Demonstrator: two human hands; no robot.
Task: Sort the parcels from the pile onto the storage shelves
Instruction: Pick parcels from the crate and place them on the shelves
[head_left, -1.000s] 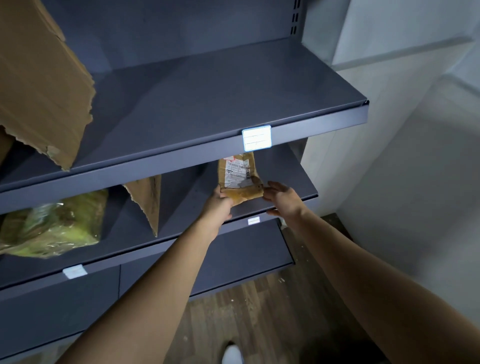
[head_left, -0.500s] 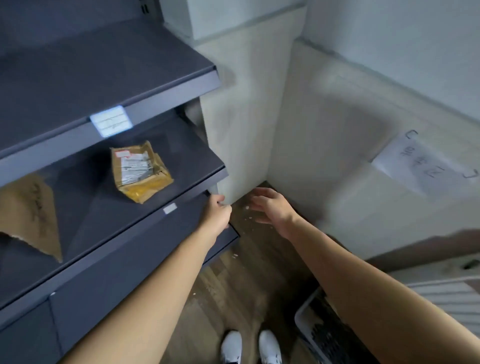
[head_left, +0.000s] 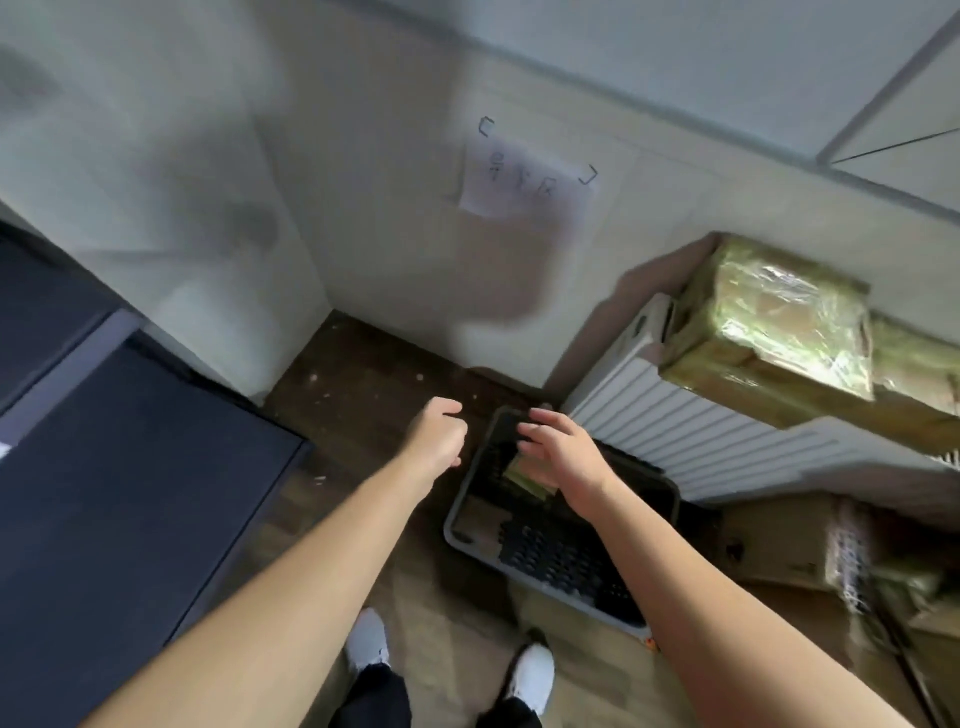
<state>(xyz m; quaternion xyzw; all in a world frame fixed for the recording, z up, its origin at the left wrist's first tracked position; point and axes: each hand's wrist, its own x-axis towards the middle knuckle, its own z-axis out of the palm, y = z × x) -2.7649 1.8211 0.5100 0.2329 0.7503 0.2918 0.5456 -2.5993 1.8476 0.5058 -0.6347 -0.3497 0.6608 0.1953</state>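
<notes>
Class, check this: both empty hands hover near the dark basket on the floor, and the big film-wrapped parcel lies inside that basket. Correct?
One point is wrong: the head view shows the film-wrapped parcel on the white radiator, not inside the basket. The left hand and right hand do hover empty near it.

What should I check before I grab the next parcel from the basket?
1. Left hand free: ok, it holds nothing.
2. Right hand free: ok, fingers spread, holding nothing, over the basket.
3. Parcel in sight: ok, a yellowish one lies in the basket, partly hidden by the right hand.
4. Way down to it: ok, nothing lies between the hands and the basket.
5. Parcel's label readable: cannot tell, too blurred and covered.
6. Room on the shelf: cannot tell, only one dark part of it shows at the left.
</notes>
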